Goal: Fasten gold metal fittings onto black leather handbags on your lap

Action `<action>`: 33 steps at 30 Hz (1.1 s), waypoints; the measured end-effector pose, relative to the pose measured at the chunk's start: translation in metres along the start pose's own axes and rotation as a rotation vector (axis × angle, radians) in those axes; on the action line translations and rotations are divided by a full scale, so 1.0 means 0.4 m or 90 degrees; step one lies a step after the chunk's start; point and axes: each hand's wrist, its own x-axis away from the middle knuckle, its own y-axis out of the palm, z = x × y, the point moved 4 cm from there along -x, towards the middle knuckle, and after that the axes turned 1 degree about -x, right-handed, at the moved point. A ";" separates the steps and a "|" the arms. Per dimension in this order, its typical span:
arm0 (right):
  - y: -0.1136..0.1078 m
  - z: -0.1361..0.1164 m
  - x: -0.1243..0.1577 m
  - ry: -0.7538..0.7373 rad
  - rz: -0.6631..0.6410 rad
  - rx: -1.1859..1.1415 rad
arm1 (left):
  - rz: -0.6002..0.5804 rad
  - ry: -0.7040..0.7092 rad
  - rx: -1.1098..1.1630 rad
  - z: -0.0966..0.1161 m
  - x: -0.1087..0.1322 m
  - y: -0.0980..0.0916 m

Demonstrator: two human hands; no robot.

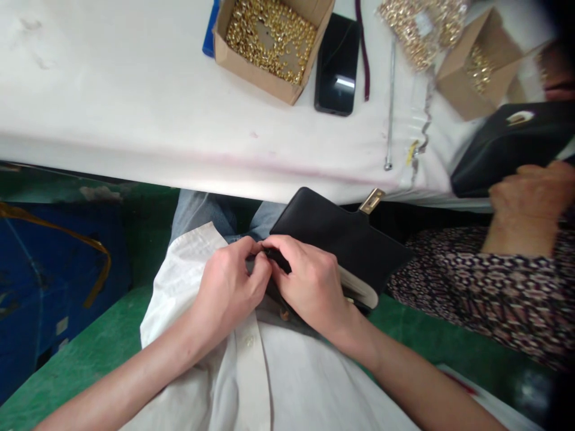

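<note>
the black bag [336,233] lies across the person's lap, its gold clasp [372,201] at the end facing the white table [135,108]. just left of the bag's dark panel, the left hand [233,275] and right hand [309,281] meet, fingertips nearly touching. each grip is narrow: thumb and finger of both hands pinch a narrow dark piece [276,257]; whether it is joined to the bag, i cannot tell. the right forearm runs nearer the body than the bag.

beyond the bag and to its left, a cardboard box [251,78] holds small gold fittings [269,30]. straight beyond the bag are a phone [336,66] and a dark red strip [365,66]. beyond the bag and to its right are a metal rod [390,108], a clear packet [413,36] of gold pieces and a small carton [458,78]. right of the bag, a co-worker's hand [530,191] rests against a second black bag [507,143].
</note>
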 end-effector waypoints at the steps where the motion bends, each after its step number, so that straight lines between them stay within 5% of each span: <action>1: 0.001 0.000 0.002 -0.001 0.015 0.002 | 0.005 -0.005 0.003 -0.001 0.001 0.000; 8: 0.001 -0.006 0.013 -0.047 0.050 -0.005 | 0.052 0.004 -0.073 0.008 0.016 0.010; 13: -0.006 -0.009 0.013 -0.122 -0.018 -0.005 | 0.038 0.032 -0.099 0.013 0.026 0.010; 19: -0.013 -0.004 0.019 -0.078 -0.094 -0.063 | 0.003 0.050 -0.030 0.000 0.038 0.003; 26: -0.007 0.001 0.033 0.014 -0.028 -0.020 | 0.022 0.035 -0.113 0.006 0.042 0.018; 33: -0.021 -0.012 0.040 -0.026 0.015 0.023 | 0.031 0.033 -0.099 0.004 0.046 0.017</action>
